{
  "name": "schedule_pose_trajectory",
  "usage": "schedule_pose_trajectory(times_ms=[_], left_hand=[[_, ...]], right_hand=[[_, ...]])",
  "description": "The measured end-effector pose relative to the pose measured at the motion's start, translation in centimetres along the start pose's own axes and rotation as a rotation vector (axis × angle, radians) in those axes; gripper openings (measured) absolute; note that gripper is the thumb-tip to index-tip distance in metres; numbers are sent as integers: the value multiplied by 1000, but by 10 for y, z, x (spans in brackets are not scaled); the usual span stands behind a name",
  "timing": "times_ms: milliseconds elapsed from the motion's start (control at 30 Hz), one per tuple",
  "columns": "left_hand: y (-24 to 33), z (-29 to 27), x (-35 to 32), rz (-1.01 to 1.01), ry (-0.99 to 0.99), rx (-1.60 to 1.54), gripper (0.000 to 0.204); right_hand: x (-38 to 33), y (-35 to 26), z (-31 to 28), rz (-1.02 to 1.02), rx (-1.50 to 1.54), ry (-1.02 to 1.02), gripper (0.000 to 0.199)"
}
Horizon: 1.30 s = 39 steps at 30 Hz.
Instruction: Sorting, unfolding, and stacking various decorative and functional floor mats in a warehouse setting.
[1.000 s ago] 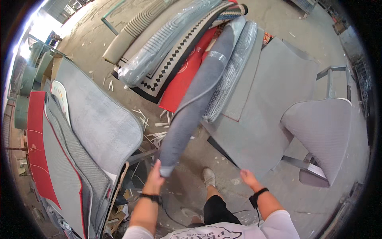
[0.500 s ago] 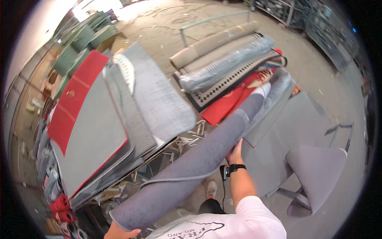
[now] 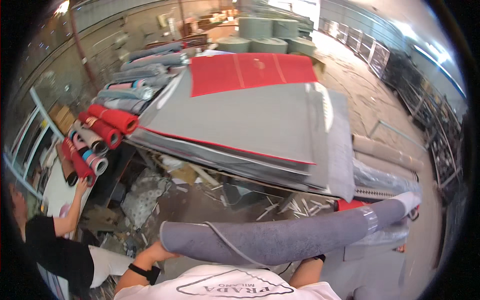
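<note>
A long grey-purple rolled carpet [image 3: 280,240] lies across in front of me, with a clear wrap band near its right end and a loose edge strip running over it. My left hand [image 3: 160,251] grips the roll's left end from below, fingers partly behind it. My right forearm [image 3: 306,272] reaches under the roll's middle; that hand is hidden by the carpet, which rests on it. Just beyond stands a broad pile of flat grey mats [image 3: 235,120], topped by a red panel [image 3: 252,72].
To the left, a co-worker in black [image 3: 60,250] touches red rolls [image 3: 75,162] on a white table. Several carpet rolls [image 3: 385,150] lie on the right. Scraps and white strips [image 3: 305,207] litter the floor. Green drums [image 3: 270,30] and metal racks [image 3: 385,60] stand farther back.
My view has swung left, bringing the co-worker and the small rolls into sight. The rolled carpet, slanted before, now lies nearly crosswise, still held at its left end and middle.
</note>
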State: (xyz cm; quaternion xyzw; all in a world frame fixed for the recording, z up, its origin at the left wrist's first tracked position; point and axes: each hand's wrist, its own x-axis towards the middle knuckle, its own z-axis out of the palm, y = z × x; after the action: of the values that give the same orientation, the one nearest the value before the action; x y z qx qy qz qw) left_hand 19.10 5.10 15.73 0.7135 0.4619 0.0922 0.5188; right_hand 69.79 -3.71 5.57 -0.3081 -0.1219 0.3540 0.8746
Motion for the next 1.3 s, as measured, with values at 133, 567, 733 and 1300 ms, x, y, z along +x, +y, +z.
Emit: schedule_pose_trajectory(times_ms=[133,567,733,1300], left_hand=[[-91,-3,-36,-127,240,-233,47],[-188,-52,-131,-145,834,-902,33],[-182,-29,-128,-362,905,-514,29],[-319,63,-144,-929,828,-281,40]], right_hand=[[-4,31,91,43,21,-190,55],[-15,179,302,-848,-1487,-500,66],[-34,268,267,-557,-1744,-1026,59],[-33,269,238,-483,-1686,-1198,62]])
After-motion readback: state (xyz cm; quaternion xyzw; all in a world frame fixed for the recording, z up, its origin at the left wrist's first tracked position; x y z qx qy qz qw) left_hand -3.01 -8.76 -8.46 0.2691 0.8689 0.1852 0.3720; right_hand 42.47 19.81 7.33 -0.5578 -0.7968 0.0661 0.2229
